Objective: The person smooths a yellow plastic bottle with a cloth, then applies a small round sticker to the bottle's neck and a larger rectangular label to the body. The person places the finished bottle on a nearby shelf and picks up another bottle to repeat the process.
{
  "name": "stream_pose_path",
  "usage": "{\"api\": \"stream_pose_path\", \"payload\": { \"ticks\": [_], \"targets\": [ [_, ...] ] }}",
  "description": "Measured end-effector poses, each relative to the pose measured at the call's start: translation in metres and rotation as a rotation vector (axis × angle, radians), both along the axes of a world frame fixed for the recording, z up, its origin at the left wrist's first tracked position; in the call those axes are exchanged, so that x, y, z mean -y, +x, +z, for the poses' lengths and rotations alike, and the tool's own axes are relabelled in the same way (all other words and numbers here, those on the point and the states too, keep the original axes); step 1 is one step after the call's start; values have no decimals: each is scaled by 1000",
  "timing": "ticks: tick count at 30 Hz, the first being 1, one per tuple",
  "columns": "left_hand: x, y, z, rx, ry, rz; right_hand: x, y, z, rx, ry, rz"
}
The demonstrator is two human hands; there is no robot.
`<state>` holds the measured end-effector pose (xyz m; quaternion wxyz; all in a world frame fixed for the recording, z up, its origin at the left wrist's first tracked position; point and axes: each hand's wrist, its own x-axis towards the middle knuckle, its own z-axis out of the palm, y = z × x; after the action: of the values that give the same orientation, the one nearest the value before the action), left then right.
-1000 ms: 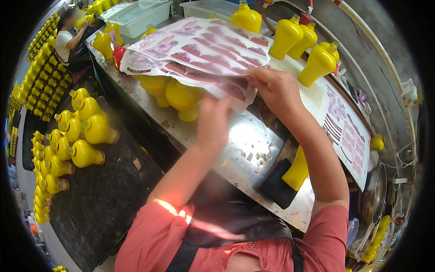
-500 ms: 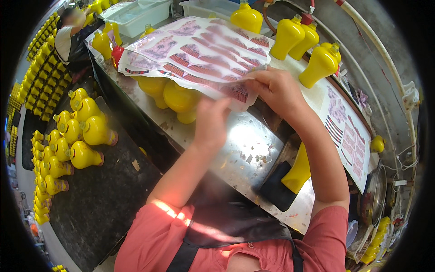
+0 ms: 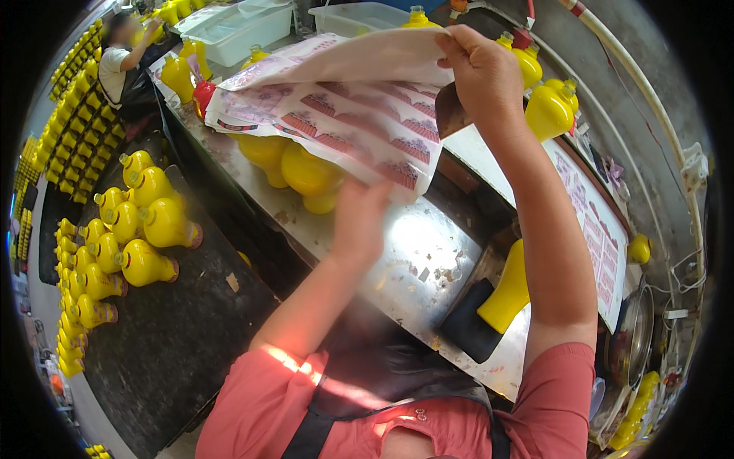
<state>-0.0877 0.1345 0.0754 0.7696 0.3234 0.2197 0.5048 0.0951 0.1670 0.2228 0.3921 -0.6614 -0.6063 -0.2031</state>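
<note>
My right hand [image 3: 483, 73] pinches the corner of a printed decal sheet [image 3: 367, 57] and holds it raised, its pale back curling over. Beneath it lies a stack of similar sheets [image 3: 359, 126] with purple-brown printed patterns. My left hand [image 3: 361, 214] is at the near edge of that stack, blurred, its fingertips partly behind the paper. Under the stack's near edge, yellow vases [image 3: 310, 170] rest on the metal-topped bench [image 3: 417, 268]. Another yellow vase [image 3: 506, 291] lies on a black pad [image 3: 472, 325] below my right forearm.
Several yellow vases [image 3: 149, 264] stand on the dark table [image 3: 183, 336] at left. More vases [image 3: 552, 111] stand behind the right forearm, beside another printed sheet [image 3: 589, 206]. White plastic tubs [image 3: 245, 34] are at the back. A co-worker [image 3: 122, 65] is at the far left.
My right hand has risen and moved away from me, peeling the top sheet up off the stack. My left hand has dropped slightly along the near edge.
</note>
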Motion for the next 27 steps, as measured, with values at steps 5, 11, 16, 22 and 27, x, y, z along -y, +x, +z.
{"api": "stream_pose_path", "payload": {
  "ticks": [5,11,16,22,27],
  "targets": [
    [2,-6,5,-33,14,-43,-8,-9,15,-5,177,19],
    [4,-9,8,0,43,-24,35,-29,12,257,146,38],
    [4,-10,14,-143,222,39,83,-29,-32,195,-187,286],
    [7,-11,25,161,6,-143,94,-18,-59,-32,-338,464],
    [9,-7,28,205,-51,-87,102,-23,-51,-127,-451,384]
  ]
}}
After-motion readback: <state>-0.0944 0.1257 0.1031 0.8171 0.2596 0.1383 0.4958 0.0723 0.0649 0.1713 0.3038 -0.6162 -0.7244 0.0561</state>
